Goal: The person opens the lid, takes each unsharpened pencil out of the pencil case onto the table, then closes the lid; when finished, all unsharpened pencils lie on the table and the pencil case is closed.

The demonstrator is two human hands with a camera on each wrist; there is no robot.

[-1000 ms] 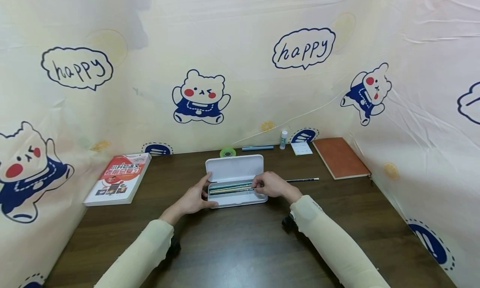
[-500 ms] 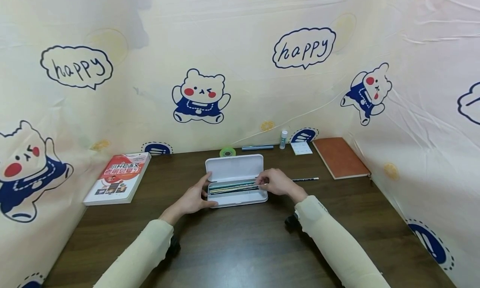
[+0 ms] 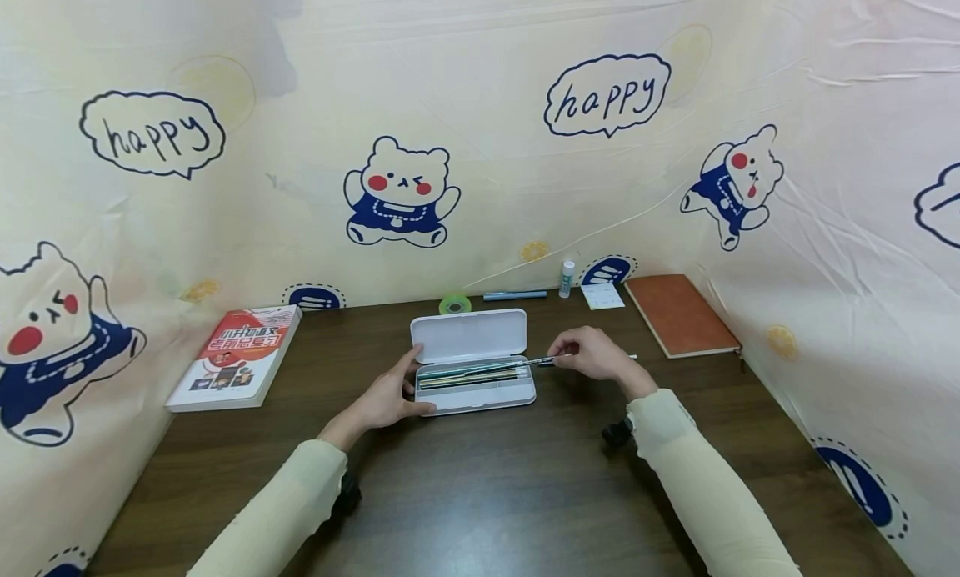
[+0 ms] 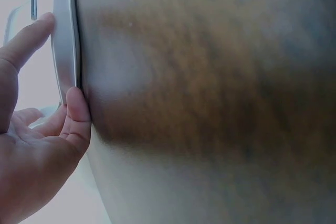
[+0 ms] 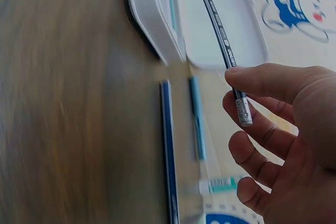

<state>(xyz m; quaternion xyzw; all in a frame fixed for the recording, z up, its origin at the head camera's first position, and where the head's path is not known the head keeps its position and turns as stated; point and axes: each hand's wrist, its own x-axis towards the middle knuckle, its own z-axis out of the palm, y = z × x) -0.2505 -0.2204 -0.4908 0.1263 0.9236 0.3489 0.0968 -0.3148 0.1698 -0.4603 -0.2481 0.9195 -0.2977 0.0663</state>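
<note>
White pencil case, dark striped pencil, dark brown wood-grain table, red-and-white book, reddish-brown notebook, cream bear-print backdrop.

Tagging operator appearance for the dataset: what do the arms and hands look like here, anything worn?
Both arms wear long, close-fitting sleeves in a pale cream-yellow, left sleeve and right sleeve, ending at the wrists. The left hand and right hand are bare: no gloves, and no rings or watch that I can make out. A small dark device shows under each wrist, likely the wrist cameras. No markings on the fabric.
</note>
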